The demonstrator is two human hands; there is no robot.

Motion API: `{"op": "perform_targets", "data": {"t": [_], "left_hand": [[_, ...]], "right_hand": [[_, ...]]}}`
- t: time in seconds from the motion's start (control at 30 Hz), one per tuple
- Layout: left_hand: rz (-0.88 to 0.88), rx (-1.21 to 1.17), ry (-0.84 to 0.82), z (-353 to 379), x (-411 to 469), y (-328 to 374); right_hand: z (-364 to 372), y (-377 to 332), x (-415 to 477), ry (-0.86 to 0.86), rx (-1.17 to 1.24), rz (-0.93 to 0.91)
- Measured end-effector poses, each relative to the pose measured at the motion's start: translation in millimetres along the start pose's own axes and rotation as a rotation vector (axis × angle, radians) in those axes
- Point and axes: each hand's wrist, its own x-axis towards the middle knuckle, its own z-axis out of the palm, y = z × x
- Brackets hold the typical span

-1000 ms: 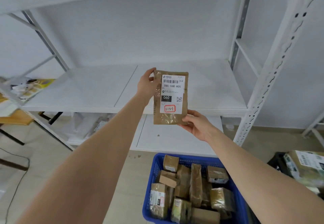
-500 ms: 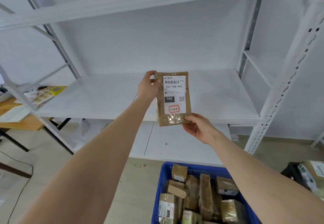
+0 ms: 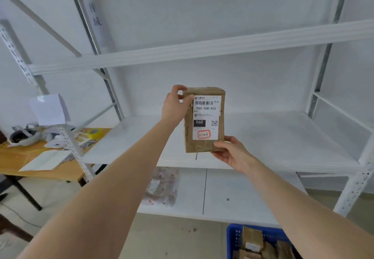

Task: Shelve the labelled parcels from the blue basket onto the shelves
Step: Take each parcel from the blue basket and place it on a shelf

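nearest, at the bottom edge, the blue basket [image 3: 232,236] is showing only a corner of its rim and a few brown parcels [image 3: 252,238] waiting inside. a second ago it was filling much more of the view, so the head has been tilting up toward the rack.

just beyond, both arms are reaching out. the right hand [image 3: 230,153] is pinching the lower right corner of the labelled parcel [image 3: 204,121], thumb on the front and fingers behind. the left hand [image 3: 175,106] is gripping its upper left edge, thumb lying across the front. the parcel is hanging upright in the air, its label [image 3: 206,114] facing the camera, in front of the middle shelf [image 3: 283,137] and not touching it, held much as before.

below and behind, a pale packet [image 3: 162,185] is lying on the lower shelf [image 3: 232,194]. above, an upper shelf [image 3: 202,50] is now coming into view. judging from this, the person is reading the code and searching for the matching level, so placing is still ahead.
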Motion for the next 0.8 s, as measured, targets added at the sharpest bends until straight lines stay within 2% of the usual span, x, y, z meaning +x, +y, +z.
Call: {"op": "perform_targets", "data": {"t": [0.37, 0.53, 0.8], "left_hand": [[0.217, 0.073, 0.354, -191.4, 71.9, 15.9], [0.263, 0.001, 0.485, -253.6, 116.7, 24.7], [0.344, -0.010, 0.545, -313.9, 210.4, 32.2]], "right_hand": [[215.1, -23.4, 24.1, -0.052, -0.211, -0.375], [286.3, -56.2, 51.2, -0.076, -0.301, -0.565], [368.8, -103.8, 126.4, -0.037, -0.483, -0.796]]}}
